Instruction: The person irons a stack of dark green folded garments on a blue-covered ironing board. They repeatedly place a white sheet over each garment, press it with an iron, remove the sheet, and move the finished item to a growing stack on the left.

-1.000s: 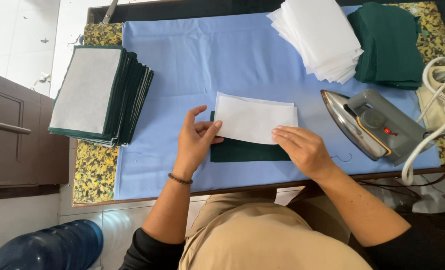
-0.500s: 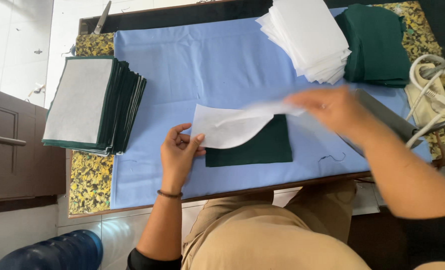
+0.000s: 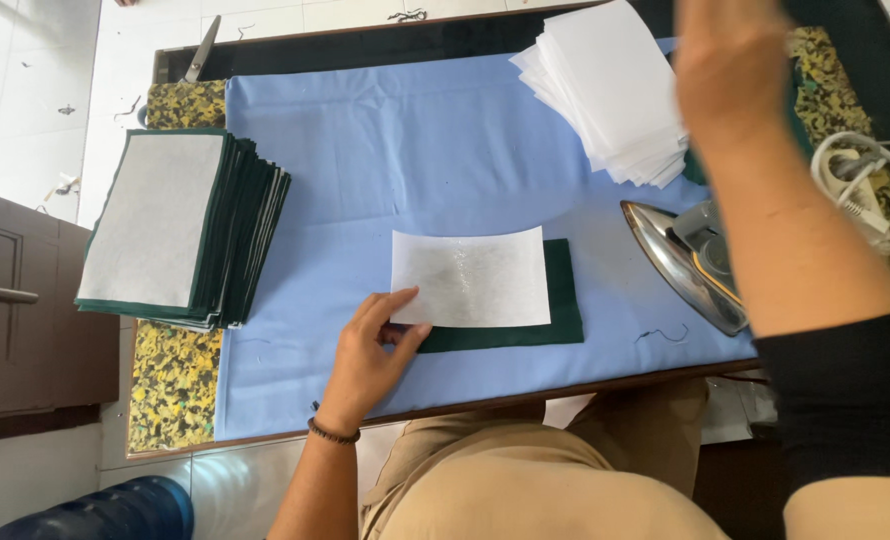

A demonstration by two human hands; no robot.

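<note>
A white interfacing sheet [image 3: 470,278] lies flat on a dark green fabric piece [image 3: 565,310], with green showing along the right and bottom edges. Both rest on the blue ironing cloth [image 3: 415,150]. My left hand [image 3: 365,350] presses its fingertips on the lower left corner of the white sheet. My right hand [image 3: 730,70] is raised at the top right, beside a fanned stack of white sheets [image 3: 610,90]. Its fingers are cut off by the frame edge, so I cannot see whether it holds anything.
A thick stack of green pieces topped with white [image 3: 165,230] sits at the left of the board. An iron [image 3: 680,265] lies on its side at the right, with white cords [image 3: 855,165] behind it. Scissors [image 3: 202,50] lie at the far left corner.
My right hand let the white sheet settle flat on the green piece, then lifted away to the top right. My left hand stayed at the sheet's left edge.
</note>
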